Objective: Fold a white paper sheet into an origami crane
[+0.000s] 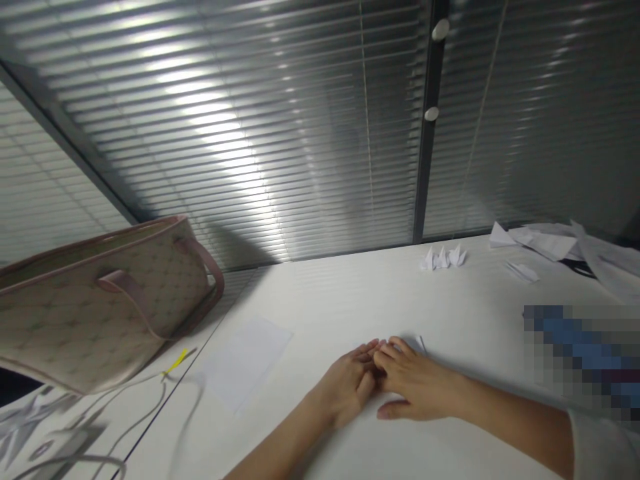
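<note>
White folded paper piece (416, 343) lies on the white tabletop (320, 307), largely under the fingers (393, 353) of the left hand (347, 383) and right hand (415, 381), both low and half open, apparently pressing it flat; grip cannot be told

The left hand (345, 385) and the right hand (417, 383) meet low in the view, both turned palm down, with their fingers (376, 353) touching and slightly overlapping (whether they pinch anything is hard to tell). The right thumb (393, 411) splays away from the other fingers. The left forearm (280, 450) angles in from the bottom edge, and the bare right forearm (520, 420) reaches in from a white sleeve (595, 447).
</note>
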Tool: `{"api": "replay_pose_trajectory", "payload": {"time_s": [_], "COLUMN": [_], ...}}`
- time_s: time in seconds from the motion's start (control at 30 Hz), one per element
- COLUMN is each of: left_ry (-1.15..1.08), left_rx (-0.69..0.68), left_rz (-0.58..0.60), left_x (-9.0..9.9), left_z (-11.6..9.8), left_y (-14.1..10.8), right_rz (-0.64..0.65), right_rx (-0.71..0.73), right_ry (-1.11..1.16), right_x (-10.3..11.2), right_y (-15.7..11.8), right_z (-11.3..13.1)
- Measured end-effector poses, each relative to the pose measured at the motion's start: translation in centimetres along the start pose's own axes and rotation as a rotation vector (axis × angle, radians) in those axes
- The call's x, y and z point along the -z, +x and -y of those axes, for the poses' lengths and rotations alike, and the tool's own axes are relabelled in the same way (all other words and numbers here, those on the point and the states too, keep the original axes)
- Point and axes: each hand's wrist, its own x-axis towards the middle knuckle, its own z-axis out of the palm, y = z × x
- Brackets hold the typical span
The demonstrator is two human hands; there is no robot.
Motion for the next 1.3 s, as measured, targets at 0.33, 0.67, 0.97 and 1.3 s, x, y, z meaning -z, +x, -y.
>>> {"api": "replay_pose_trajectory", "payload": {"time_s": [0.33,0.67,0.97,1.3], "left_ry": [0.082,0.199,0.313,0.456], "left_rx": [0.036,0.027,0.088,0.082], "left_rz": [-0.011,-0.024,-0.108,-0.131], "left_x": [-0.6,-1.5,-4.9,-5.9], "left_z": [0.1,0.6,-2.7,-2.8], "left_y": [-0.3,-1.0,-2.1,-3.2], "right_rz": [-0.024,0.032,-0.006,-0.066], "right_rx": [-0.083,-0.157,-0.228,-0.232], "right_ry": [0.001,0.070,0.143,0.061], "right_x": [0.0,1.7,1.6,1.0], "right_y": [-0.4,-4.2,-5.1,-5.3], "right_z": [1.6,0.6,0.3,0.9]}}
